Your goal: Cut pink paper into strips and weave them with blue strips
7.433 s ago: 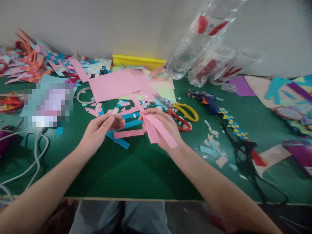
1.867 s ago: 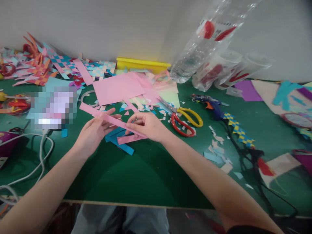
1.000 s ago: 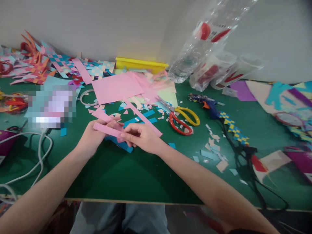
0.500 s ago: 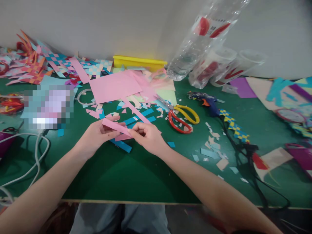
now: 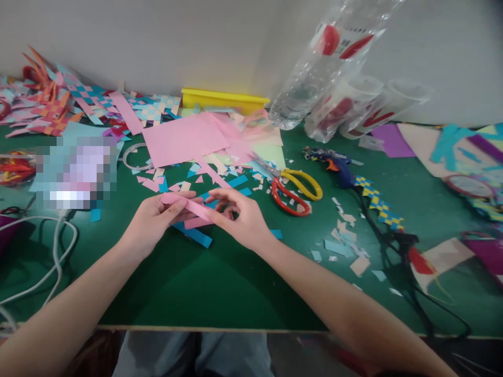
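Note:
Held between the thumb and fingers of my left hand point(image 5: 159, 217) is a narrow pink paper strip point(image 5: 196, 208), slanting down to the right. My right hand point(image 5: 245, 217) is at the strip's right end, its thumb touching or nearly touching the paper. The right index finger is raised away from the thumb, so the fingers are apart. Another pink paper piece point(image 5: 196, 223) shows below the strip, partly covered. Blue paper strips point(image 5: 200, 236) lie on the table under and around both hands.
Scissors point(image 5: 293, 191) with red and yellow handles lie right of my hands. Beyond are pink paper sheets point(image 5: 184, 139) and a yellow tray point(image 5: 223, 100). A glue gun point(image 5: 338, 170), plastic bottle point(image 5: 310, 78) and cups stand or lie right. A white cable point(image 5: 58, 246) runs at left.
My right index finger has lifted off the pink strip, opening the earlier pinch. My left thumb has moved onto the top of the strip.

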`<state>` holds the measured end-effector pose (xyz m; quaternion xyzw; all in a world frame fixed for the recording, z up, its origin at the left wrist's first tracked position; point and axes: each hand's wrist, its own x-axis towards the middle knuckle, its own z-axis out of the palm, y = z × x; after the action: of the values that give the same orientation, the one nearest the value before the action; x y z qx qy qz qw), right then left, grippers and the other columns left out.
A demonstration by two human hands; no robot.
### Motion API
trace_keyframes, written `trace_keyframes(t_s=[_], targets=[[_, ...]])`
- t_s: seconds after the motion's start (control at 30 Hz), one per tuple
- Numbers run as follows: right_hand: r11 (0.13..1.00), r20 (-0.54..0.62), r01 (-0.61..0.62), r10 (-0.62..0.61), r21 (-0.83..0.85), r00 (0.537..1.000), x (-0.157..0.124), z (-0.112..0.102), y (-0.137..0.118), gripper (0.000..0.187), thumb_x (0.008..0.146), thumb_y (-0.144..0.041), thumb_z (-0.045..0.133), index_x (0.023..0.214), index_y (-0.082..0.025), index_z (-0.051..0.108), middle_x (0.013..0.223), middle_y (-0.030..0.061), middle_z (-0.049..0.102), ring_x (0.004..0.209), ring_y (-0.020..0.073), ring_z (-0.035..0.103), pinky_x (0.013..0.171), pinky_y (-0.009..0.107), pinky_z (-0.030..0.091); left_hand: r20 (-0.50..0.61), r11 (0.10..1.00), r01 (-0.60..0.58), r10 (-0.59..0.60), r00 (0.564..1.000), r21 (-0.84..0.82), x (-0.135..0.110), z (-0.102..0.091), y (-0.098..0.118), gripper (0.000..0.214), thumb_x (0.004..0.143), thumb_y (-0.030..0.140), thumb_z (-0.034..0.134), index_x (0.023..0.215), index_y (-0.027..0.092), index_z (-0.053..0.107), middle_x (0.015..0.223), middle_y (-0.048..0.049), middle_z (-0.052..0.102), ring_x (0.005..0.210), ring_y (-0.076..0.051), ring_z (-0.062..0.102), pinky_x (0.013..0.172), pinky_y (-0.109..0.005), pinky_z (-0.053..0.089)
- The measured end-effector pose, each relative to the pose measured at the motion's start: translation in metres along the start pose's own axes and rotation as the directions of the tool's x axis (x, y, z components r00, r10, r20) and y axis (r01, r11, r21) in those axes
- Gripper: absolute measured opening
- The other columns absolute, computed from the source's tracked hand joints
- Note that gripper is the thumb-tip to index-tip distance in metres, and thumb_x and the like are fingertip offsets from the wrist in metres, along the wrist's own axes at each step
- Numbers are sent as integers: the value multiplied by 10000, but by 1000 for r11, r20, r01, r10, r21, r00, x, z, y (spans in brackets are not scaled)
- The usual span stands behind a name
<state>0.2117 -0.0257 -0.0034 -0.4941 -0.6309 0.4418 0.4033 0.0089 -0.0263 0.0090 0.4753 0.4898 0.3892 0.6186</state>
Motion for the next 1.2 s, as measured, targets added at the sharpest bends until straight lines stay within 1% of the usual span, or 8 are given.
trace_keyframes(t_s=[0.13,0.2,0.33,0.5,0.7,0.83,1.0,1.2], targets=[[987,70,-105,97,123,993,0,2,1,281,748,-446,727,867,-192,703,828,47,734,718,156,667,663,323,566,-30,1000,-25,25,999,4,1,0,-2,373,860,446,679,1104,167,721,1168,-116,721,1069,-264,686,970,-413,554],[972,77,-127,114,199,990,-1,3,1,249,747,-421,732,830,-188,701,783,37,728,665,144,665,658,323,581,-45,1000,-22,21,999,-20,1,0,-2,357,850,456,691,1062,172,736,1227,-112,697,1038,-252,698,963,-398,558],[972,39,-80,74,219,997,-1,2,3,219,755,-402,734,790,-192,685,731,18,706,573,114,619,565,283,547,-128,999,-50,50,991,2,0,1,-1,333,840,475,688,954,169,754,1304,-101,655,1084,-267,680,945,-391,571],[982,-66,0,12,189,998,0,1,4,158,770,-354,724,785,-201,688,700,-8,671,535,86,574,506,246,487,-236,992,-115,122,964,46,-1,1,3,293,813,439,720,958,188,762,1155,-81,729,1029,-245,698,926,-394,583],[965,-164,52,-10,257,986,2,2,6,107,759,-327,738,779,-222,727,708,-13,721,618,112,669,541,236,527,-272,988,-152,150,951,14,0,0,0,289,768,420,772,958,202,778,1019,-56,768,926,-220,724,914,-384,590],[950,-191,37,24,311,981,2,3,6,104,746,-338,753,781,-240,745,684,-13,734,627,142,706,517,252,545,-270,989,-145,150,951,36,2,-1,-2,307,763,428,772,986,216,777,1002,-54,771,872,-204,729,907,-379,593],[930,-199,36,40,366,979,3,4,7,78,727,-319,776,746,-247,753,688,-18,745,587,141,709,583,283,601,-285,987,-151,162,945,58,3,-2,-1,315,757,432,770,985,215,776,976,-59,772,851,-199,729,859,-356,606],[921,-201,60,20,384,979,4,5,6,47,723,-290,783,736,-250,762,681,-15,753,641,155,734,677,308,635,-329,979,-181,202,922,94,3,-3,-1,243,754,389,786,931,221,785,858,-43,775,790,-179,724,810,-318,607]])
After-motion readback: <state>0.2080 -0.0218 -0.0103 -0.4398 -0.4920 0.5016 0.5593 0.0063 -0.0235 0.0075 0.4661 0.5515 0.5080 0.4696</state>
